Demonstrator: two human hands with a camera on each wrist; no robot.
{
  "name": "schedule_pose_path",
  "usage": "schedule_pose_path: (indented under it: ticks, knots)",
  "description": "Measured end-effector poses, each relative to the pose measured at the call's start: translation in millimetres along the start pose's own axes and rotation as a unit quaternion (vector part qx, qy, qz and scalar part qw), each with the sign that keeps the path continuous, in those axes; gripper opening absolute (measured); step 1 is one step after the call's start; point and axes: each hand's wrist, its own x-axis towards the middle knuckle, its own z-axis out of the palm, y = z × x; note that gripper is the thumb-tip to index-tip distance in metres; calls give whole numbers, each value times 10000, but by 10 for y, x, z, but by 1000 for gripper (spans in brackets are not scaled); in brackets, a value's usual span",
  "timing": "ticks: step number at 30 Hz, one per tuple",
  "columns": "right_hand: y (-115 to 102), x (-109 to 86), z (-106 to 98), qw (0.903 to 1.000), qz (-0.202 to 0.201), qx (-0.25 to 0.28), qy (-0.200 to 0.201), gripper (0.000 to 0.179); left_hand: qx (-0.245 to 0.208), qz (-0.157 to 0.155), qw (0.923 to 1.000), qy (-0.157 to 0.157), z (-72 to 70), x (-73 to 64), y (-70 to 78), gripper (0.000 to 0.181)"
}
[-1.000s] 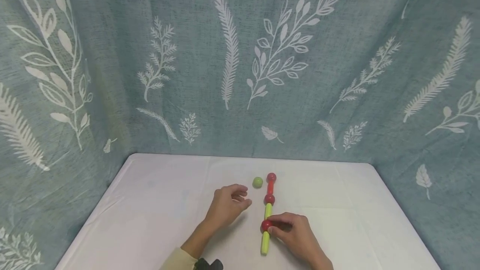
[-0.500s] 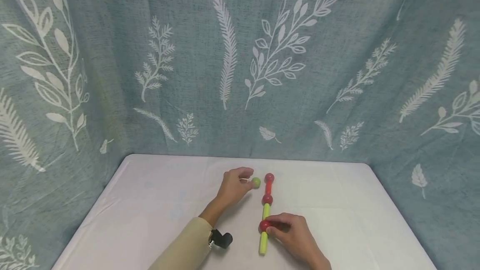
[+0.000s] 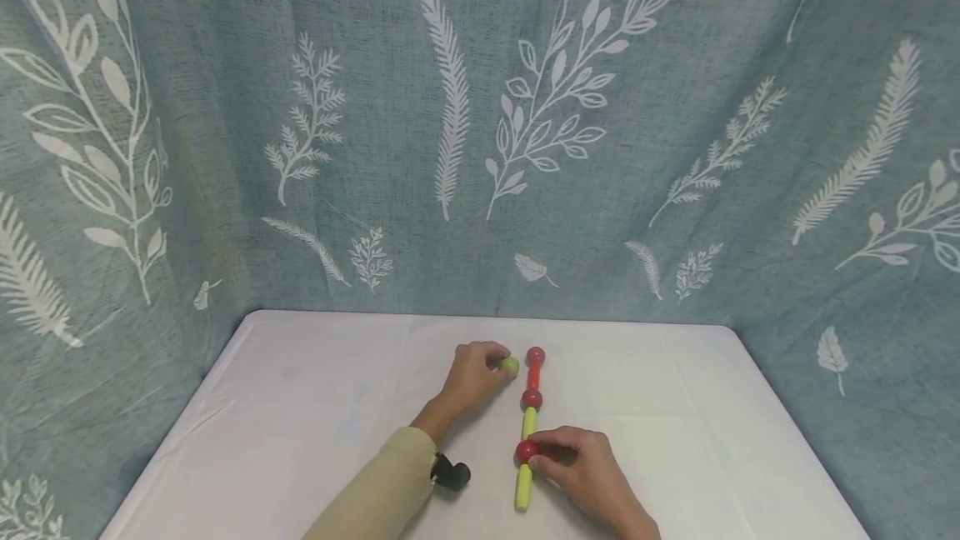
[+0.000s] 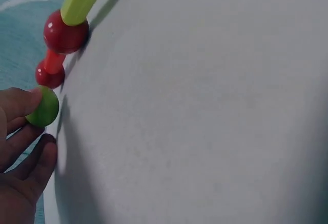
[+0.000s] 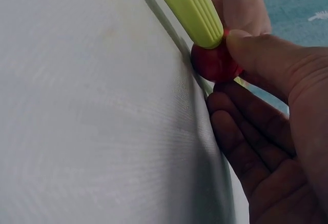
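Observation:
My left hand (image 3: 474, 375) pinches a green ball (image 3: 510, 365) between thumb and fingers; the left wrist view shows the thumb on the ball (image 4: 45, 107). Beside it runs a straight line of joined toy pieces. From the far end come a red ball (image 3: 536, 355), a red rod (image 3: 534, 377), a second red ball (image 3: 532, 399), a yellow-green rod (image 3: 529, 422), a third red ball (image 3: 525, 452) and another yellow-green rod (image 3: 522, 488). Thumb and fingers of my right hand (image 3: 592, 469) hold the third red ball, whose near rod (image 5: 192, 11) has a ribbed surface.
Everything lies on a white-covered table (image 3: 697, 440). Behind and around it hangs a blue-green curtain (image 3: 375, 148) with white leaf prints. A black device (image 3: 452, 473) is strapped at my left wrist, by the beige sleeve (image 3: 382, 482).
My left hand has reached forward and right to the green ball and taken it between thumb and fingers. My right hand keeps its hold on the third red ball.

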Motion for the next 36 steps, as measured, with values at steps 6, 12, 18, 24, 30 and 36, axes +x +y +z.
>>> schedule_pose_path:
  ticks: [6,12,18,24,30,36]
  knots:
    - [-27,3,-26,9999,-34,-78,-71,24,-111,82,9999,-18,-113,-266,87,25]
    - [-19,12,-52,9996,-225,-155,-13,23,-336,245,9976,-560,-278,-736,214,26]
    - [-10,29,-52,9996,-230,-129,-34,23,-742,93,9907,-1139,-323,-1262,279,25]
    - [-42,43,-43,9997,-162,-192,-43,22,-1030,-538,9812,-1539,-181,-1599,264,20]
    - [-71,59,-32,9996,-213,-168,-30,21,-803,-567,9840,-1486,-35,-1677,296,17]
    - [-100,75,-19,9995,-284,-71,-135,22,-387,-766,9876,-1312,63,-1664,387,14]
